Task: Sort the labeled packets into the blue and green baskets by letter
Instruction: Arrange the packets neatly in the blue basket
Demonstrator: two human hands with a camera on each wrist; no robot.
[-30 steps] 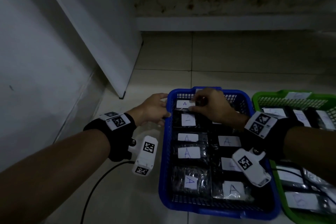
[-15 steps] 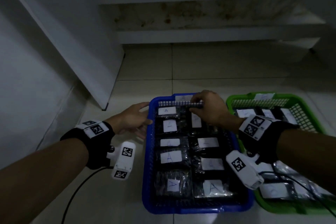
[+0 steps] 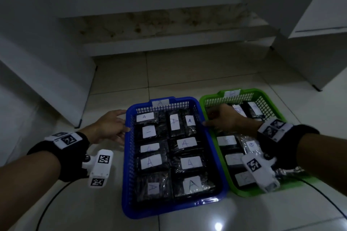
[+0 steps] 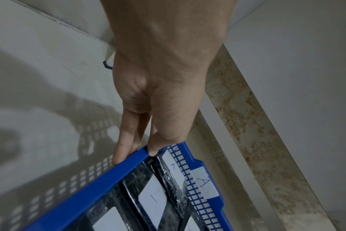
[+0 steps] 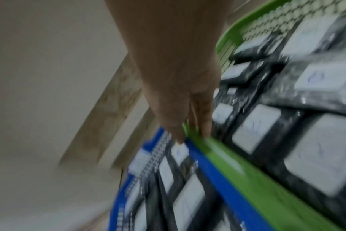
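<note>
Two baskets sat touching: blue basket (image 3: 214,148), tagged "A", held "A" packets (image 3: 185,143). Left hand (image 3: 109,127) gripped its rim; right hand (image 3: 223,118) clutched green basket (image 3: 277,110).

Two baskets side by side on a pale tiled floor (image 3: 187,73).
The blue basket (image 3: 125,174) stands left, the green basket (image 3: 242,192) right, their long rims touching. A black cable (image 3: 49,204) trails over the tiles at near left, another cable (image 3: 330,199) at near right.
</note>
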